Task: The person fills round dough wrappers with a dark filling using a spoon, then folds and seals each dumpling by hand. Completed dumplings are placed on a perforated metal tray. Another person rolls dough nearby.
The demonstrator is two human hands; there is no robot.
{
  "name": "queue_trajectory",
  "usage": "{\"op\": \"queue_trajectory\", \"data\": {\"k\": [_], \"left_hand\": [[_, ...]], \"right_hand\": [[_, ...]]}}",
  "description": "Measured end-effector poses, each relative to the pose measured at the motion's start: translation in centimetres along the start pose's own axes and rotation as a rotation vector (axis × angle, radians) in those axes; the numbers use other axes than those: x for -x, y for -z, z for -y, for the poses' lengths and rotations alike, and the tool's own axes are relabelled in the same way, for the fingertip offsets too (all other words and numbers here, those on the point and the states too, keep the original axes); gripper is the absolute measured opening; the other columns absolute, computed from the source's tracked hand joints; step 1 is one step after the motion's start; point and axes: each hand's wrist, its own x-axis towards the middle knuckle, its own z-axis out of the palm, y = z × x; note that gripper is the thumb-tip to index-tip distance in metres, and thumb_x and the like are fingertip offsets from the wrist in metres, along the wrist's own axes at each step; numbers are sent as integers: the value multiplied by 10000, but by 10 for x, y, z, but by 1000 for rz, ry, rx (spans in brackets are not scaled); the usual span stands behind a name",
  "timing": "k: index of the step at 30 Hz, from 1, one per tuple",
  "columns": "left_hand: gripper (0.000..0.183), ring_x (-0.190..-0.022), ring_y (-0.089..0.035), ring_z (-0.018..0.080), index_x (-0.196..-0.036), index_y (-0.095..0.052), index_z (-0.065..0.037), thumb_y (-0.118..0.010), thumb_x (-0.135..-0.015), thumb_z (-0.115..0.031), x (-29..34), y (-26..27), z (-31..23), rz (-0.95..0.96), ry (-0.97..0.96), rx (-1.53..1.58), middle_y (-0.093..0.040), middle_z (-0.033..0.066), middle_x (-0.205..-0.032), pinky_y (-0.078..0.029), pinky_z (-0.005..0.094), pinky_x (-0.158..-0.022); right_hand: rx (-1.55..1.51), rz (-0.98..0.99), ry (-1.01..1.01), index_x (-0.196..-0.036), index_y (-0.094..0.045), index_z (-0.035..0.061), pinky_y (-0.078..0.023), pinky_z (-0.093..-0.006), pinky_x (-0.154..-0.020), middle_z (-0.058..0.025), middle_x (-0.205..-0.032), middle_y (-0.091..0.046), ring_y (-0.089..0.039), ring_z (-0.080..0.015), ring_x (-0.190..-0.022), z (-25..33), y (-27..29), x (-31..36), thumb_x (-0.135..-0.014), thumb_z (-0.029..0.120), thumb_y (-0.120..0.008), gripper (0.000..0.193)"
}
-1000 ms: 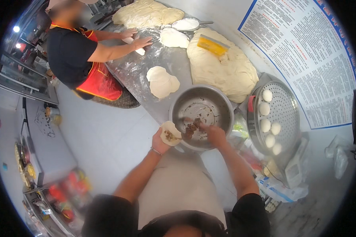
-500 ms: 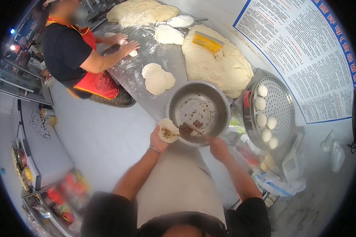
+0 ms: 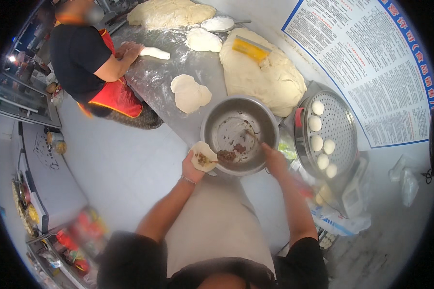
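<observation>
My left hand (image 3: 192,168) cups a round dough wrapper (image 3: 201,150) at the near left rim of a deep metal bowl (image 3: 270,114). Brown minced filling (image 3: 204,160) lies on the wrapper. More of the same filling (image 3: 226,155) clings to the bowl's near side, with smears and bits across the bottom. Over the bowl's right rim, my right hand (image 3: 275,161) is closed round a thin brown stick-like utensil (image 3: 256,138). The utensil's tip is inside the bowl, blurred, so its exact shape is unclear.
Flattened dough pieces (image 3: 190,94) lie on the metal table (image 3: 152,82) beyond the bowl. A large dough mass (image 3: 260,82) bears a yellow-handled scraper (image 3: 250,49). Right of the bowl, a perforated steamer tray (image 3: 342,125) carries several white buns. A co-worker (image 3: 82,53) handles a dough roll (image 3: 154,53).
My right hand has moved right and slightly away from me, drawing the utensil from the filling near the wrapper toward the bowl's right side. The co-worker's hands have shifted left off the dough roll's end.
</observation>
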Motion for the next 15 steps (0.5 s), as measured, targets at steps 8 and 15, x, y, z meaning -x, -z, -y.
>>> {"op": "queue_trajectory", "data": {"k": [8, 15], "left_hand": [[442, -1241, -439, 344, -1330, -430, -83, -304, -994, -340, 1, 2, 1, 56, -3, -9, -485, 123, -1323, -311, 562, -1057], [418, -1201, -477, 346, -1304, -456, -80, -333, -988, -324, -1, -3, 3, 48, 7, 10, -507, 125, -1296, -349, 561, -1031]], "right_hand": [[-21, 177, 100, -1268, -492, 154, -500, -507, -686, -250, -959, -612, -631, -406, -812, 38, -15, 55, -854, 58, -467, 425], [50, -76, -65, -1271, -492, 106, -506, -497, -675, -214, -885, -627, -634, -395, -791, -13, -11, -30, -825, 45, -473, 451]]}}
